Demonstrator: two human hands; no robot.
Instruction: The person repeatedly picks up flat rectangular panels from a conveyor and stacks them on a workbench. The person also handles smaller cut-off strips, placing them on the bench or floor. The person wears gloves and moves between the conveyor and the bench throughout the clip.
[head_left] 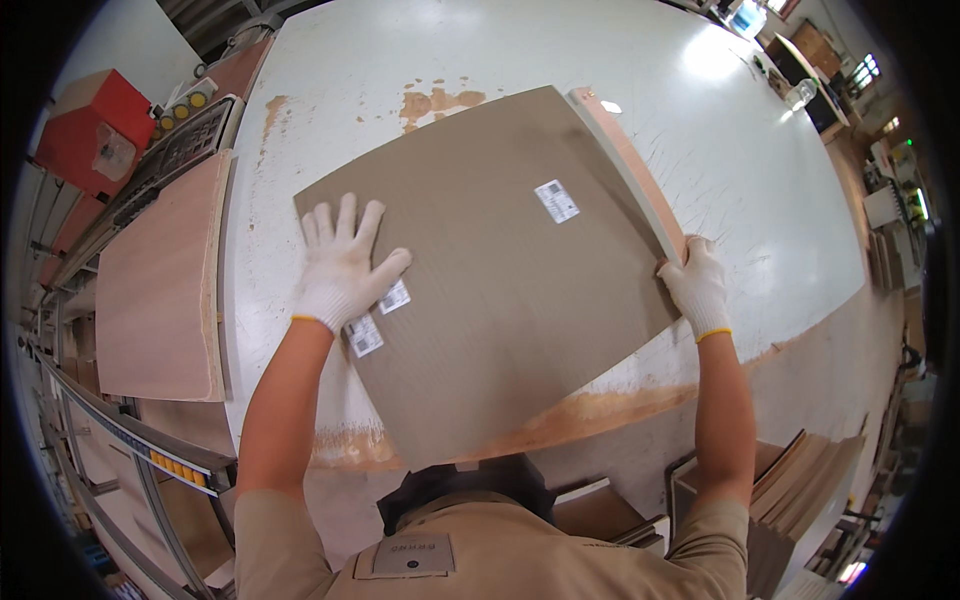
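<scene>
Likely stiff and fairly heavy, best taken by opposite edges: a flat brown board [480, 290] at mid-frame, under a wide-spread left hand [342, 265], beside a wooden strip [632, 165] held at its lower end, right of centre, by a curled right hand [697, 282].

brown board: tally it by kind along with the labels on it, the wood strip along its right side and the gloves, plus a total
Brown board: 1
Wood strip: 1
White labels: 3
White gloves: 2, on the left hand and right hand
Total: 7
</scene>
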